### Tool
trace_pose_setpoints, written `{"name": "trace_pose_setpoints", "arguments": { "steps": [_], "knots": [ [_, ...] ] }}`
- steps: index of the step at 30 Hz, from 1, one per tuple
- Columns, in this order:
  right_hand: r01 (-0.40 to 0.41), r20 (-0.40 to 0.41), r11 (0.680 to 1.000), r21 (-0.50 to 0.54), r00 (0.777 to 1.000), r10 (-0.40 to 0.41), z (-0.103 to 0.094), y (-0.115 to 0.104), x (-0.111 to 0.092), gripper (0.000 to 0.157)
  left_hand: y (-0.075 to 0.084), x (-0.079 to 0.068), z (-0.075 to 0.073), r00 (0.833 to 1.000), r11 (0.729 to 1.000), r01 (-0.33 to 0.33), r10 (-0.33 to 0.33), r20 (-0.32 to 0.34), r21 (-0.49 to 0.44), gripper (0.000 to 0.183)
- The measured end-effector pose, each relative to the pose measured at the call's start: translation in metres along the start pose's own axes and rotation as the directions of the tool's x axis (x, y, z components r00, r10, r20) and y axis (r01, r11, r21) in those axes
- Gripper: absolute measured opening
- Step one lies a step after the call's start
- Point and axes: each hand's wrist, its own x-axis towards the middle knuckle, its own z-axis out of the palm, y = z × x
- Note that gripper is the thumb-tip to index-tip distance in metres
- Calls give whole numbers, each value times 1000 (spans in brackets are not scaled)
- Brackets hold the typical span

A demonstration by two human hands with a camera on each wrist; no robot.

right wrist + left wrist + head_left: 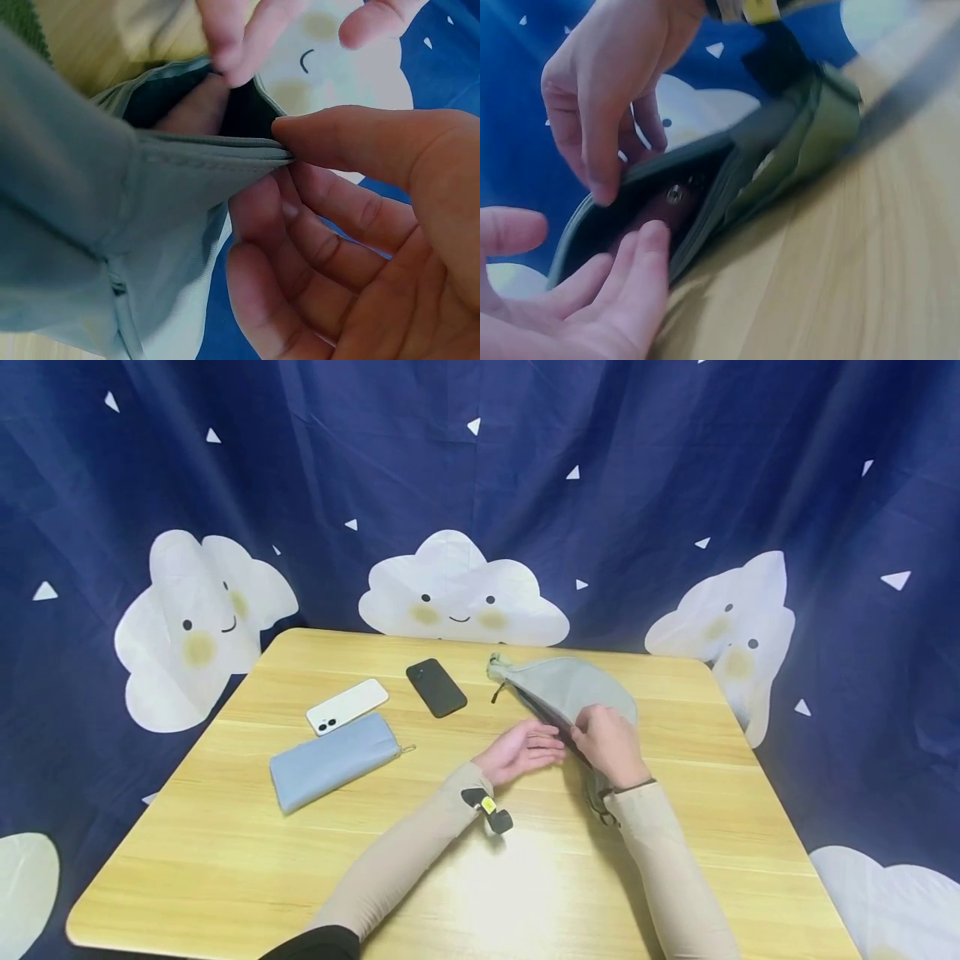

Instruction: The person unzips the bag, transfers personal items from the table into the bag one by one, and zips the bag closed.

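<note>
A grey-green zippered sling bag (577,685) stands with its mouth unzipped on the right of the table. My right hand (611,743) pinches the rim of that mouth between thumb and fingers, as the right wrist view shows of the bag edge (217,142). With its fingers extended, my left hand (522,750) is at the opening. In the left wrist view the left hand (592,307) has its fingertips at a dark reddish-brown item (656,210) with a metal snap, lying inside the bag. Most of that item is hidden, so its kind is unclear.
On the left of the wooden table (420,860) lie a light blue zip wallet (337,760), a white phone (348,706) and, farther right, a black phone (437,687). A dark blue curtain (465,468) with clouds hangs behind the table.
</note>
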Motion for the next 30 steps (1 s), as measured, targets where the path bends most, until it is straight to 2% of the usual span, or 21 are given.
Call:
{"name": "trace_pose_setpoints", "arguments": {
  "steps": [2, 5, 8, 11, 12, 13, 16, 19, 20, 24, 30],
  "knots": [
    [-4, 1, 1000, -1, 1000, 4, 0, 1, 0, 13, 2, -4, -6, 1000, 994, -6, 4, 17, 105, 50],
    [-15, 9, 1000, 5, 1000, 15, 0, 2, 1, 14, 8, -13, -15, 999, 965, -28, 21, 29, 260, 48],
    [-24, 22, 1000, 14, 999, 24, -1, 3, 1, 14, 16, -23, -22, 998, 915, -67, 66, 15, 397, 46],
    [-31, 27, 999, 15, 999, 30, -2, 4, 1, 13, 27, -36, -28, 992, 845, -111, 122, 14, 523, 46],
    [-34, 29, 999, 15, 999, 33, -3, 4, 0, 13, 31, -41, -30, 991, 817, -121, 136, 15, 564, 46],
    [-36, 28, 999, 16, 999, 35, -3, 4, 0, 13, 35, -46, -33, 988, 778, -133, 153, 21, 614, 44],
    [-43, 24, 999, 17, 999, 43, -3, 4, 0, 13, 46, -64, -42, 979, 630, -168, 194, 55, 758, 39],
    [-42, 23, 999, 19, 999, 42, -3, 5, 0, 13, 55, -80, -52, 969, 488, -188, 236, 78, 852, 36],
    [-42, 24, 999, 20, 999, 42, -3, 6, 0, 13, 58, -85, -55, 965, 459, -190, 251, 78, 868, 36],
    [-43, 29, 999, 22, 999, 43, -5, 7, 1, 13, 68, -100, -72, 948, 395, -162, 316, 32, 904, 36],
    [-42, 43, 999, 17, 998, 42, -6, 7, 2, 16, 79, -134, -106, 914, 357, -70, 397, -84, 931, 35]
  ]
}}
